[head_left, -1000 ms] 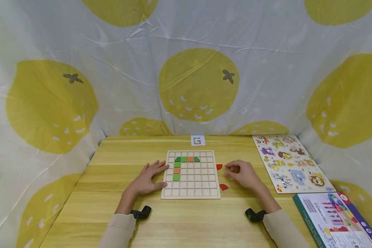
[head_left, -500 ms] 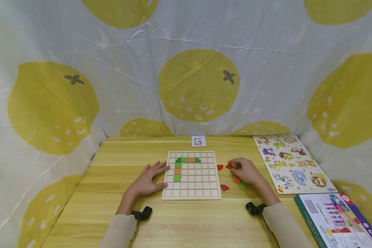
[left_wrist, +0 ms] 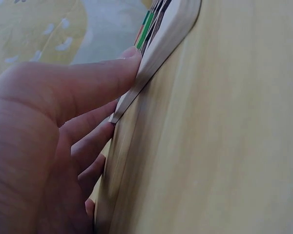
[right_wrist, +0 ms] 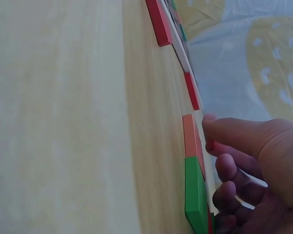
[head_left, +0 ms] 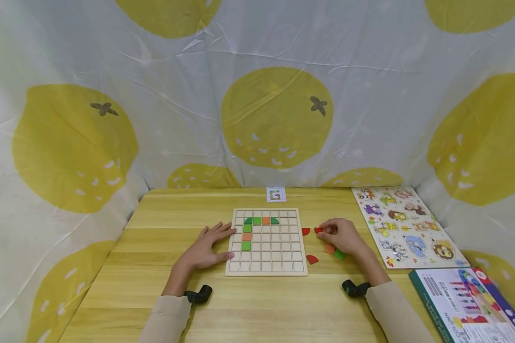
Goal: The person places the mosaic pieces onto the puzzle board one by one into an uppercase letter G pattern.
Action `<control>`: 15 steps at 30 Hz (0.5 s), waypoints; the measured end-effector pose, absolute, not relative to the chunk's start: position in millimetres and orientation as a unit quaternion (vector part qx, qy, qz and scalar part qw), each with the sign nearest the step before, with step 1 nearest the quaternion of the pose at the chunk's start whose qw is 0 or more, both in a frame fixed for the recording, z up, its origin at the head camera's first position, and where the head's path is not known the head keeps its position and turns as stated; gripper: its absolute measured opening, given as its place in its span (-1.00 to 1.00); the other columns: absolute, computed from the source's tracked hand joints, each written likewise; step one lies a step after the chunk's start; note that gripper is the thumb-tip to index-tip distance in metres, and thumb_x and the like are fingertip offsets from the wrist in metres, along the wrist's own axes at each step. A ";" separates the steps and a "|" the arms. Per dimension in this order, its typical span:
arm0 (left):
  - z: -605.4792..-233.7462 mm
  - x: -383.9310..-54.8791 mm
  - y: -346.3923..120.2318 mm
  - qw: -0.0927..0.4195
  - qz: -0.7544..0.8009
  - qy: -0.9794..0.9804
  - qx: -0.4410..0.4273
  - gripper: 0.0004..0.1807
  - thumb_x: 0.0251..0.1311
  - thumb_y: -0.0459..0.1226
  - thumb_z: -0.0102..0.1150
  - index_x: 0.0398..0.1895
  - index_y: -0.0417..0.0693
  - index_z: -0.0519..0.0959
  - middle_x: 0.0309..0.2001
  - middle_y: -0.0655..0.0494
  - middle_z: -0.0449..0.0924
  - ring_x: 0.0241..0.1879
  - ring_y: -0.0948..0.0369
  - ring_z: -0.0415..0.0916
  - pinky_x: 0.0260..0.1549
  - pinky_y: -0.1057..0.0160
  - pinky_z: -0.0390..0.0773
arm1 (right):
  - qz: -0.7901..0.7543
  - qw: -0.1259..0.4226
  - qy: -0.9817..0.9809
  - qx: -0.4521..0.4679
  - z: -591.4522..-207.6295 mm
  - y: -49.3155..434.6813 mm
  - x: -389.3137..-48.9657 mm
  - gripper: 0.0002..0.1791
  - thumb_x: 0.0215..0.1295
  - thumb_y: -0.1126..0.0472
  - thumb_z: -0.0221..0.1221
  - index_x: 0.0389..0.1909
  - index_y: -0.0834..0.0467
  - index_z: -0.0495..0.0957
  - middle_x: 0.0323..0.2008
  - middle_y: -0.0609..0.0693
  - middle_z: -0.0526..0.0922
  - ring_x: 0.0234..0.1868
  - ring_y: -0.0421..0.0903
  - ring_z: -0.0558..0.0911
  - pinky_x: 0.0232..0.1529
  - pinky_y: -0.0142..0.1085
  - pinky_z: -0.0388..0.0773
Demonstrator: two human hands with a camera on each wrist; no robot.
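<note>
A wooden grid board (head_left: 268, 257) lies on the table, with green and orange tiles along part of its top and left side. My left hand (head_left: 206, 247) rests flat with fingers spread, thumb and index fingertips on the board's left edge; the left wrist view shows the thumb (left_wrist: 97, 80) against that edge. Right of the board, my right hand (head_left: 341, 237) pinches a small red quarter-circle piece (head_left: 318, 230) between thumb and index finger. Just below that hand lie an orange square (head_left: 329, 248) and a green square (head_left: 339, 254), partly covered by it.
Two more red quarter-circle pieces, an upper one (head_left: 306, 231) and a lower one (head_left: 312, 259), lie beside the board's right edge. A small pattern card (head_left: 276, 194) sits behind the board. At right are an animal puzzle board (head_left: 405, 231) and a printed box (head_left: 463, 300).
My right hand has shifted slightly right and away from me, uncovering the orange and green squares. A red quarter-circle piece now shows at its fingertips. My left hand stays on the board's edge.
</note>
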State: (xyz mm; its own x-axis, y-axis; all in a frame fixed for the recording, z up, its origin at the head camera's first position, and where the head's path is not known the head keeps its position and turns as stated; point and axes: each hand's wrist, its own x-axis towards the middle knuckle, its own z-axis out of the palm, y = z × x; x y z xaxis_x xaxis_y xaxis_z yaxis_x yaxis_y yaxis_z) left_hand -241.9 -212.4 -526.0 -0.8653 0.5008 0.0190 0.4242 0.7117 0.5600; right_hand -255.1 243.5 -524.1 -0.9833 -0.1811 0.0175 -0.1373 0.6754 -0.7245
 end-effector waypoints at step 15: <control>-524.0 -240.6 -212.0 0.070 0.285 0.922 0.253 -0.19 0.26 0.08 0.32 0.56 0.13 0.35 0.62 0.04 0.15 0.65 -0.11 -0.07 0.56 -0.34 -0.25 | -0.419 0.002 0.903 -0.099 -515.5 214.8 -244.1 -0.72 0.22 0.09 0.48 -0.13 0.17 0.78 -0.36 -0.04 0.65 -0.39 -0.15 0.49 -0.39 -0.42 0.42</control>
